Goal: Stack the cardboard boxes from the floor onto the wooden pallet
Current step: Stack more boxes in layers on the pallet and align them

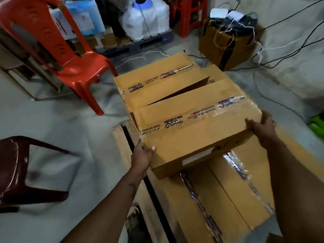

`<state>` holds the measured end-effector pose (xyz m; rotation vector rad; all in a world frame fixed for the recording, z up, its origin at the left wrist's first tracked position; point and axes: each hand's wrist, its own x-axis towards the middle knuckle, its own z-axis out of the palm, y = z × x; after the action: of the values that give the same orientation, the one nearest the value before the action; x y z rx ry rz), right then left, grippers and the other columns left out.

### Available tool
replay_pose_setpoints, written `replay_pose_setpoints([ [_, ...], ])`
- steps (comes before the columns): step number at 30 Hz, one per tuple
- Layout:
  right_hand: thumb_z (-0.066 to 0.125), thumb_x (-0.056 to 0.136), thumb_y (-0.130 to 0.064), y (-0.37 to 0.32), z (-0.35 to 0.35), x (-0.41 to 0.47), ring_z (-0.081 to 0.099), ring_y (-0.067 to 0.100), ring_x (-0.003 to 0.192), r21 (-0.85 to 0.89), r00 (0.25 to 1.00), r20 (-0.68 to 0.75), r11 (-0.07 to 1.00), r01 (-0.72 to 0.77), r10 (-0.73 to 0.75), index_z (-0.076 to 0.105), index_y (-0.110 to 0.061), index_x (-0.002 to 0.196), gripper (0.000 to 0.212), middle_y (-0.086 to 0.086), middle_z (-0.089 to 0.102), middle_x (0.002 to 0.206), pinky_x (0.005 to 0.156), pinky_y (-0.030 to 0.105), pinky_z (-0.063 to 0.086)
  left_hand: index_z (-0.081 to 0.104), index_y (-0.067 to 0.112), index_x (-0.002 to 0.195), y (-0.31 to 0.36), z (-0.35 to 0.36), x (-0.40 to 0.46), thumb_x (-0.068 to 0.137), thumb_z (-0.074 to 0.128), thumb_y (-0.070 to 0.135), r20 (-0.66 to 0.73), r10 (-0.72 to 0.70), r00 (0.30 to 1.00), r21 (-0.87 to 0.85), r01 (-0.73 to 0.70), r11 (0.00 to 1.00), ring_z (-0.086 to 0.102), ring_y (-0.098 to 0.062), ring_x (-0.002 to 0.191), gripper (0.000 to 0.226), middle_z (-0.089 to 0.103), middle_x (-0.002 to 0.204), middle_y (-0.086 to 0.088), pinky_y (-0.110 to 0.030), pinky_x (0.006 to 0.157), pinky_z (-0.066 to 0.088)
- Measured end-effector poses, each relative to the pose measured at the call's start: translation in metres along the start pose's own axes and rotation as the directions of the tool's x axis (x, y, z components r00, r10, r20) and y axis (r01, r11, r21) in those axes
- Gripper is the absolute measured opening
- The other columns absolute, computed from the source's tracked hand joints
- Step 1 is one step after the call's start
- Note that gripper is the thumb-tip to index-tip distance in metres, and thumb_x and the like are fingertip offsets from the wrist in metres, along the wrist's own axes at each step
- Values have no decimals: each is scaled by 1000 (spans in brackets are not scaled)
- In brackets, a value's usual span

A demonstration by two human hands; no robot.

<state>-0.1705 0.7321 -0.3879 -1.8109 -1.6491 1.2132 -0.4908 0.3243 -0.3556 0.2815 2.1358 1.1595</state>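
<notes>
- Grey concrete floor [70,120] is carrying the wooden pallet [122,142], its left edge showing bare slats.
- Two taped cardboard boxes, far box [157,83] and near box [219,199], are already sitting on it.
- Held box [192,127] is hovering between them, left hand [142,158] and right hand [264,127] gripping its ends; placement is seemingly pending.

taped cardboard box [196,130], tilted, atop boxes [219,199]

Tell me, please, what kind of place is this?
Probably a storeroom or small warehouse. Taped cardboard boxes lie on a wooden pallet, wrapped white containers stand on another pallet behind, and plastic chairs and loose cables sit on the bare floor.
</notes>
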Motion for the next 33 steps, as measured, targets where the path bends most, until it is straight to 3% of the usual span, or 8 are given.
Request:
replay_pose_setpoints([
  [4,90,81,-48,-1,52,-5,3,36,162,65,993,117,998,10,-17,0,-25,170,129,16,-6,175,130,50,22,38,22,161,-33,33,13,103,65,28,-53,104,993,146,-95,985,57,-30,135,64,56,153,-3,-51,106,54],
  [6,84,83,-58,13,81,-26,7,27,162,220,995,101,975,-22,-1,-30,-17,162,144,11,-8,176,131,49,19,36,21,162,-51,50,-10,106,58,29,-107,135,985,173,-116,978,63,-25,123,60,61,144,3,-43,99,56],
  [11,76,69,-86,54,133,-158,59,18,136,404,960,270,896,-183,74,31,-31,156,112,-3,57,153,116,52,46,27,31,164,-67,50,-60,101,58,48,-54,65,996,44,-63,997,57,-27,137,72,53,156,-3,-49,109,52],
  [15,78,83,-69,25,166,-263,36,35,154,280,894,371,887,-366,252,-7,-26,169,127,7,18,175,122,47,33,17,34,166,-44,17,-76,98,62,43,14,95,995,150,-96,984,49,-25,144,82,43,161,2,-39,114,43],
  [18,73,52,-94,0,189,-303,41,38,151,315,892,367,867,-386,264,-9,-24,169,159,13,19,175,121,45,39,20,41,162,-16,-27,-52,95,57,58,47,211,976,271,-216,938,43,-21,149,79,34,168,3,-48,118,41],
  [25,82,65,-79,-35,217,-265,43,29,149,466,969,121,850,-247,215,-1,-26,170,144,6,37,168,124,47,35,24,11,164,110,-92,179,102,50,62,87,539,838,568,-487,664,29,-36,154,85,30,168,-18,-56,124,27],
  [28,79,64,-84,-33,215,-239,48,29,145,481,972,65,846,-230,227,1,-47,166,133,0,41,166,120,57,41,29,8,160,152,-98,282,95,53,72,119,495,860,618,-455,641,27,-43,154,95,28,166,-26,-59,123,27],
  [33,82,90,-48,-32,222,-234,61,22,130,507,976,9,840,-193,219,17,-64,158,95,-12,51,155,93,57,61,41,-4,152,190,-122,411,83,50,84,240,350,906,736,-405,542,44,-54,138,112,45,151,-36,-61,114,39],
])
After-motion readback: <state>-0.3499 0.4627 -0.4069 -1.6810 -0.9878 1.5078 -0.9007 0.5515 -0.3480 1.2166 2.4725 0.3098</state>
